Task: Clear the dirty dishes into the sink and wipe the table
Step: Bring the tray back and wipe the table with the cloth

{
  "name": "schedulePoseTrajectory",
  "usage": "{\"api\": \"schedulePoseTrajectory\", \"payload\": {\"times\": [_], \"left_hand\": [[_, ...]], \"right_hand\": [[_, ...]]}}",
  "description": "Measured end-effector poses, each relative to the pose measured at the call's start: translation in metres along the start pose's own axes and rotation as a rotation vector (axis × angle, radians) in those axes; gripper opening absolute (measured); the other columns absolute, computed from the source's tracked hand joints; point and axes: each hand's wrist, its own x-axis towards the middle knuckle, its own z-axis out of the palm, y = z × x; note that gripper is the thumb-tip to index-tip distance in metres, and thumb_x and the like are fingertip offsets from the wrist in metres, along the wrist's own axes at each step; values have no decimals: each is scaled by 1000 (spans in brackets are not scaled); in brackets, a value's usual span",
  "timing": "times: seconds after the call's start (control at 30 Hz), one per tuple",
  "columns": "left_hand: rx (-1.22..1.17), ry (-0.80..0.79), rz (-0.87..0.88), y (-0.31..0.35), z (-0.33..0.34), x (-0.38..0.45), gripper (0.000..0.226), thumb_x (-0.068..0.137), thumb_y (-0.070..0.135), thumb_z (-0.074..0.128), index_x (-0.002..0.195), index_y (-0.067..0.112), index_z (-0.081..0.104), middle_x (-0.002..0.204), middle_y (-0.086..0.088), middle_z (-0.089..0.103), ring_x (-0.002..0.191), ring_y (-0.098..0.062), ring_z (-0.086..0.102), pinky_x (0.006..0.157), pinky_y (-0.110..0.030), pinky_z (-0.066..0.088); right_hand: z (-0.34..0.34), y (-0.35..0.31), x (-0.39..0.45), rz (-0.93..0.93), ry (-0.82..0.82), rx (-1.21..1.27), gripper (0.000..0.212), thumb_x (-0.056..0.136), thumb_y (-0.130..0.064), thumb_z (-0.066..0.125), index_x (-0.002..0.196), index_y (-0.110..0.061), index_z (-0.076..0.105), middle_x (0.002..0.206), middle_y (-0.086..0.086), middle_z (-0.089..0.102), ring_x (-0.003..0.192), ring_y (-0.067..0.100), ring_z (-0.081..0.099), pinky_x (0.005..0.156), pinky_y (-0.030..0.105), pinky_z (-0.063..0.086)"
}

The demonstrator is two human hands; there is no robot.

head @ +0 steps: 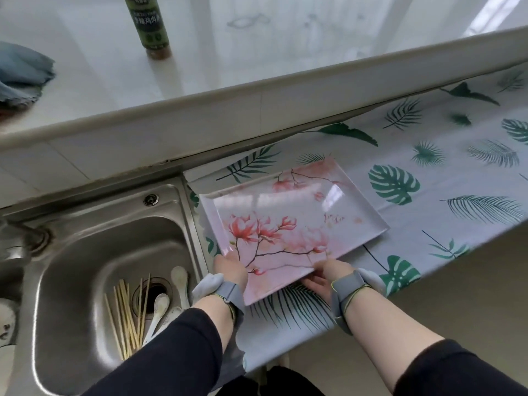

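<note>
left fingers: our left hand [231, 271] grips the near left corner of the pink tray [288, 227], thumb on top of the rim, the other fingers hidden beneath it.
right fingers: our right hand [328, 277] holds the near edge of the same tray, thumb over the rim and fingers curled under it.
wrists: we see a grey strap on each wrist and dark sleeves behind them.
tray: rectangular, with pink blossoms on a branch; its near edge is lifted in our hands and juts past the counter's front edge. we cannot tell whether the far end touches the cloth.
counter: the counter [457, 178] wears a white cloth printed with green leaves; the tray is just beside the sink, to its right.
sink: the steel sink [94, 252] holds a bundle of chopsticks [128, 315] and several white spoons [168, 298] around the drain.
sill: on the white sill [217, 67] above stand a dark green bottle [148, 24] and, at the far left, a blue-grey cloth [20, 72].
</note>
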Motion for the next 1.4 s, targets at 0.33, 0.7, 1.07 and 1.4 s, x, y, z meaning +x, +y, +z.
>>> {"api": "schedulePoseTrajectory", "payload": {"times": [0.33,0.7,1.07,1.4], "left_hand": [[361,2,313,12,-15,4,52,101,40,26,117,-1,52,116,-22,56,90,-30,50,78,-31,34],[321,-188,629,30,33,-46,45,100,43,31,100,7,59,94,-12,57,81,-25,50,73,-29,37],[366,-513,851,36,144,-144,37,97,43,42,98,13,64,83,-3,66,63,-15,59,55,-22,46],[482,-693,959,-2,298,-283,42,92,51,43,97,15,64,92,-7,68,82,-28,64,79,-38,53]], "right_hand": [[4,-14,-46,-158,-17,111,16,89,11,37,90,2,51,74,17,51,69,29,55,75,47,49],[-75,0,-88,-280,134,546,25,79,11,35,89,-4,53,79,19,57,69,34,60,46,43,55],[-222,16,-134,-406,332,837,27,83,3,40,82,-12,63,76,14,60,66,31,62,50,38,55],[-411,32,-172,-453,430,1039,26,84,3,37,84,-10,59,78,13,59,68,29,60,42,33,54]]}}
